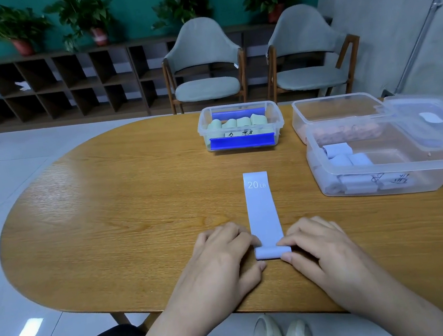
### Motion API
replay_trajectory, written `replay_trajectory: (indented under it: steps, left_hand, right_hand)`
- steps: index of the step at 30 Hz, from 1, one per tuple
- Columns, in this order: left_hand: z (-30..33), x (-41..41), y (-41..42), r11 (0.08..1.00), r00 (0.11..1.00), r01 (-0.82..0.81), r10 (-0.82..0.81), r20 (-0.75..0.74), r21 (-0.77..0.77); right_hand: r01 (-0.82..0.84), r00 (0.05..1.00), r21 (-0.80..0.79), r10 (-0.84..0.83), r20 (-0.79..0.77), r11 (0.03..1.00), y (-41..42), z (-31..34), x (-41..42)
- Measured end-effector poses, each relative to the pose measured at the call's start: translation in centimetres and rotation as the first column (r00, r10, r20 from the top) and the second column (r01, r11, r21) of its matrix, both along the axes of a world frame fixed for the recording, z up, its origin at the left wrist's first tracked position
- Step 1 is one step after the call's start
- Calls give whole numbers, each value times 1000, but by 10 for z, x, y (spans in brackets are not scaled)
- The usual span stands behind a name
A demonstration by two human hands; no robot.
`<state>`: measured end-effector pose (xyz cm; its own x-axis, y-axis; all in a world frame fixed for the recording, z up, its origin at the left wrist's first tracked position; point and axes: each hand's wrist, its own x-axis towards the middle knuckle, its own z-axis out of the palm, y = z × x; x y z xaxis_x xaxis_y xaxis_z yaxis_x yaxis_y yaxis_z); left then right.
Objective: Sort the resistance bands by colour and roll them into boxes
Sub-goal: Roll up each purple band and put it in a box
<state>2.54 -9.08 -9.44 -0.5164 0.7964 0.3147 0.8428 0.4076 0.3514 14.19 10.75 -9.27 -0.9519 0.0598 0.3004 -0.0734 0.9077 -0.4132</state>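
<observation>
The pale lilac flat rubber resistance band (pixel 263 213) is pinched at its rolled near end by left hand (pixel 221 256) and right hand (pixel 319 248) fingers on the oval wooden counter (pixel 107 212).

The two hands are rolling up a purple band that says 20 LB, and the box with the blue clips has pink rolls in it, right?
Almost. The head view shows the left hand and right hand rolling up the pale purple 20 LB band, but the box with the blue clips holds pale green rolls, not pink ones.
</observation>
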Motion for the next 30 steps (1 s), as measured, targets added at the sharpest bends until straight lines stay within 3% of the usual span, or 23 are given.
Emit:
replay_trajectory:
  steps: [30]
  left_hand:
    - [0,0,0,1000,1000,-3,3,1,-9]
  right_hand:
    - [16,1000,-5,-16,-12,1000,0,-1,0]
